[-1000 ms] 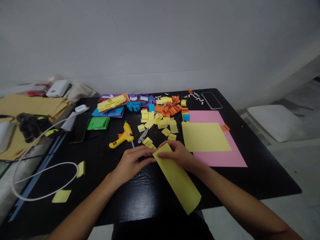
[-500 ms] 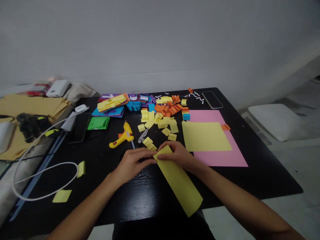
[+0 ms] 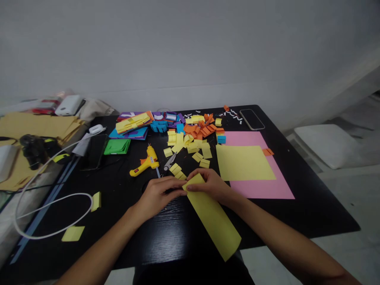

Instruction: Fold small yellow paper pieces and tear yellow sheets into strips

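A long yellow paper strip slants from my fingers down past the table's front edge. My right hand grips its upper end, thumb on top and fingers behind. At the strip's top left corner, my left hand pinches the edge between thumb and fingers. Just beyond the hands lie small folded yellow paper pieces, scissors and a yellow glue gun. A yellow sheet rests on a larger pink sheet to the right of my right hand.
Orange folded pieces are heaped at the back of the black table. Stacked coloured papers and green paper lie back left. A phone sits back right. A white cable loops at the left.
The lower end of the yellow strip has dipped very slightly. Both hands keep their hold in nearly the same place.
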{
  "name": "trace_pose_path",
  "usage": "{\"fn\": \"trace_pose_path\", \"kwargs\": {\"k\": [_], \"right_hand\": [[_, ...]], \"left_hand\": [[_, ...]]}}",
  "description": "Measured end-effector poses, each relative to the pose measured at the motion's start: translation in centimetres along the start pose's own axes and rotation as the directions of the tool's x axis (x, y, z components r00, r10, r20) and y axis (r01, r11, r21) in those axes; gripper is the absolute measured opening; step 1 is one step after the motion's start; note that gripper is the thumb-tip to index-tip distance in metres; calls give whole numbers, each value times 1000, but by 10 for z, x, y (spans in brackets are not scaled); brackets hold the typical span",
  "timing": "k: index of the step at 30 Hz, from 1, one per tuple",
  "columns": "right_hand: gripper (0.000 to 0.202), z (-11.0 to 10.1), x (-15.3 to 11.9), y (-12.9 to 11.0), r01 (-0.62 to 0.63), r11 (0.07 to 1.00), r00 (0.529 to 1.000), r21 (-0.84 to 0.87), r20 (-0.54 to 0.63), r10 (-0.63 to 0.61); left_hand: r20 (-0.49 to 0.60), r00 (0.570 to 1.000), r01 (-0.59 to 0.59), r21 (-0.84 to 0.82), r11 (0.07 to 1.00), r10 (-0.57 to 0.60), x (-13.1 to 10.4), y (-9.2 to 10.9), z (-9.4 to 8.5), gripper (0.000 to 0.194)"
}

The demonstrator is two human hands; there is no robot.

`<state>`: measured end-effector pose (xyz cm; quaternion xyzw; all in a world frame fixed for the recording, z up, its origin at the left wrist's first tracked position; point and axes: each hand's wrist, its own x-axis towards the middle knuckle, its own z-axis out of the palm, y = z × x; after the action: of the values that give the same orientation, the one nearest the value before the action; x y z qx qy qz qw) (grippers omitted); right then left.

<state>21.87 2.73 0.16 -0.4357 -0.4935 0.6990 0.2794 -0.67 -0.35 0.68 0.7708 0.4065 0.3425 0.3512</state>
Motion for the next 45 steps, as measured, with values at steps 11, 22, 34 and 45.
{"fn": "trace_pose_path", "kwargs": {"k": [11, 22, 34, 45], "right_hand": [[35, -1, 1, 4, 5, 1000, 1000, 8, -4, -5], [38, 2, 1, 1, -21, 1000, 998, 13, -57, 21], [41, -14, 8, 3, -78, 980, 993, 181, -78, 93], [48, -15, 10, 2, -73, 981, 994, 179, -67, 86]], "left_hand": [[-3, 999, 34, -24, 999, -34, 1, 1, 1, 22], [64, 925, 380, -199, 903, -375, 6, 13, 2, 29], [72, 904, 427, -227, 875, -422, 5, 5, 0, 33], [47, 915, 400, -255, 880, -402, 5, 1, -2, 31]]}}
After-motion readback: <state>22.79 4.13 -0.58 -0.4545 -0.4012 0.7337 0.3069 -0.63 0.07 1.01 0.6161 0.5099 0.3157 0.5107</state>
